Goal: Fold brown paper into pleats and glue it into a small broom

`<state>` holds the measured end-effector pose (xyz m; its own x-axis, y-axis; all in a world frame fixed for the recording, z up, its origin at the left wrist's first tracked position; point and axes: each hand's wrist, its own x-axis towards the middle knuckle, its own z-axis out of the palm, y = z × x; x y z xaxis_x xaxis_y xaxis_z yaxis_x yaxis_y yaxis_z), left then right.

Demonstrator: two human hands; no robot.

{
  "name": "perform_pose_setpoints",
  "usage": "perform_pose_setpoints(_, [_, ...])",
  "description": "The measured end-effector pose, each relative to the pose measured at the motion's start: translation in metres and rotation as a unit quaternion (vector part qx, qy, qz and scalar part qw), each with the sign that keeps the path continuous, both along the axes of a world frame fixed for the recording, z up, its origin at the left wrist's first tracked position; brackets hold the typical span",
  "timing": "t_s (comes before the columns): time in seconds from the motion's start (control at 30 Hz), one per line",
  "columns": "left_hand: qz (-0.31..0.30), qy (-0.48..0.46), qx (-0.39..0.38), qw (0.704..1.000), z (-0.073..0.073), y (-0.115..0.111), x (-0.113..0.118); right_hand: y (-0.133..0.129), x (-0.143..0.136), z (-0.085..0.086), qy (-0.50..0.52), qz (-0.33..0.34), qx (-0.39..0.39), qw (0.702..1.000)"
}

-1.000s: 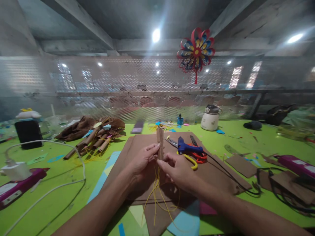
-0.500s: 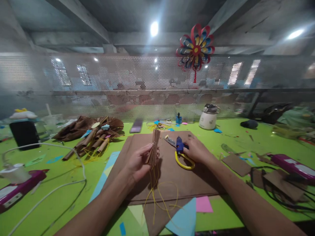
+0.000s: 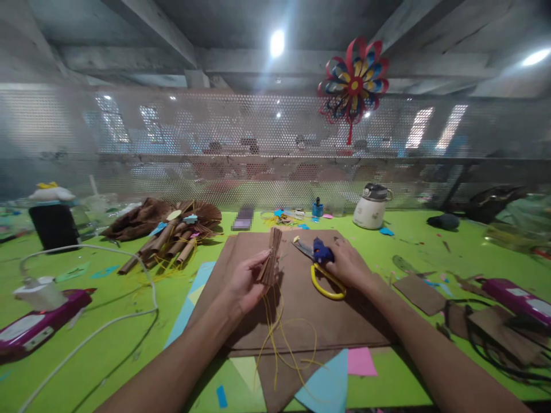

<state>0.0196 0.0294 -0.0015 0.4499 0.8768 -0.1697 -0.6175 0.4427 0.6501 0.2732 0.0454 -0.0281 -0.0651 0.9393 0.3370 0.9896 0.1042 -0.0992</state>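
Note:
My left hand is closed around a bundle of folded brown paper, held upright and slightly tilted above a brown sheet. Long yellow strings trail down from its lower end. To the right, my right hand is wrapped around a blue tool that looks like a small hot glue gun, its tip pointing away from me. Scissors with yellow handles lie beneath it on the brown sheet; the blue tool covers their pivot.
Rolled brown paper pieces lie at the left, near a white cable and a purple power strip. A white bottle stands at the back. Cardboard scraps, black cables and another purple strip are on the right.
The whole view has shifted slightly, so things appear a little farther right. The blue tool leans slightly more. Both hands keep their hold.

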Motion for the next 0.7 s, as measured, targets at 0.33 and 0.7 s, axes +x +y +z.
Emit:
perform_pose_setpoints(0.33, [0.108,0.0,0.005,0.994,0.005,0.003,-0.004,-0.055,-0.023,0.055,0.42,0.219,-0.113,0.873])
perform_pose_setpoints(0.7, [0.115,0.014,0.032,0.993,0.001,0.0,-0.001,-0.071,-0.047,0.052,0.425,0.242,-0.132,0.862])
